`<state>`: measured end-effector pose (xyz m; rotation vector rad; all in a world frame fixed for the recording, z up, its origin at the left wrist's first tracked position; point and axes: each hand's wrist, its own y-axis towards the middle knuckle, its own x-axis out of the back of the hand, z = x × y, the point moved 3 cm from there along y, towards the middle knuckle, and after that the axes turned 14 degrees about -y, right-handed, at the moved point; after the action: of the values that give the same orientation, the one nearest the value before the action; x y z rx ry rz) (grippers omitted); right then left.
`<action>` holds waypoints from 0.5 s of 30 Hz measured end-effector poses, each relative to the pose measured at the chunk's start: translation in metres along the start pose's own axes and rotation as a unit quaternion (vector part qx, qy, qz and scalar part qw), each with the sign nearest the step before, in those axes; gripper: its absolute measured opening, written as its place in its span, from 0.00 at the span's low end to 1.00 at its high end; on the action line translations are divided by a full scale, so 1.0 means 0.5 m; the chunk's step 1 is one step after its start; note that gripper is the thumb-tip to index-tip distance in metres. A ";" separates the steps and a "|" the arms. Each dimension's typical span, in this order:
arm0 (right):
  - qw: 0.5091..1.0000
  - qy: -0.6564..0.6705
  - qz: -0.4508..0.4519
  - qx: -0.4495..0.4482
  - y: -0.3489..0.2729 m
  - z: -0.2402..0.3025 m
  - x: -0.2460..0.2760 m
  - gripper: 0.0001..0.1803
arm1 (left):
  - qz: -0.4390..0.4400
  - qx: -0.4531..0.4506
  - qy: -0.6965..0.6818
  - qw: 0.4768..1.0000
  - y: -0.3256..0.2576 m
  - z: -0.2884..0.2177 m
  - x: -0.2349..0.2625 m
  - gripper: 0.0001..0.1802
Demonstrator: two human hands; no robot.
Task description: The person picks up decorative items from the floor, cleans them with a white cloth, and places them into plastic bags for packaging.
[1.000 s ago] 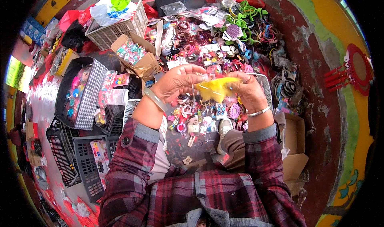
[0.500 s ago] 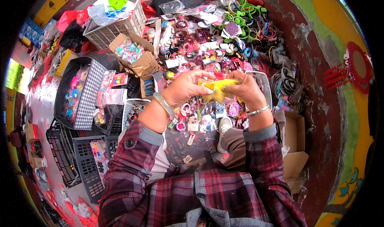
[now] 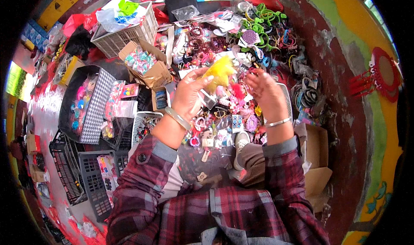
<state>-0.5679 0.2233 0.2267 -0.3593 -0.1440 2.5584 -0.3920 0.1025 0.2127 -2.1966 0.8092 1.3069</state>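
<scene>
- Left hand [image 3: 189,94]: fingers pinched on a yellow fluffy hair ornament [image 3: 221,71], held at its fingertips.
- Right hand [image 3: 266,89]: fingers loosely spread, empty, just beside the ornament.
- Below both hands: heaped hair accessories [image 3: 215,128].

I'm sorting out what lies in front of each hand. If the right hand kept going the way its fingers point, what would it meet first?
The right hand points up and away from the person, so it would probably first meet the green hoops piled beyond it, though small packets lie between and depth is unclear.
</scene>
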 end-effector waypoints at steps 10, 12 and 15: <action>0.997 0.081 0.020 0.006 -0.017 -0.050 -0.085 0.14 | 0.046 0.046 0.027 0.998 -0.026 0.056 -0.014 0.14; 0.999 0.045 0.013 0.020 -0.018 -0.042 -0.082 0.13 | 0.052 0.039 0.102 0.993 -0.026 0.049 -0.018 0.18; 0.998 -0.031 0.028 0.051 -0.028 -0.029 -0.084 0.13 | 0.101 0.015 0.205 0.973 -0.020 0.033 -0.031 0.21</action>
<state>-0.5224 0.2132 0.2248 -0.2477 -0.0254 2.6218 -0.4013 0.1244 0.2199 -2.4478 1.2243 0.9227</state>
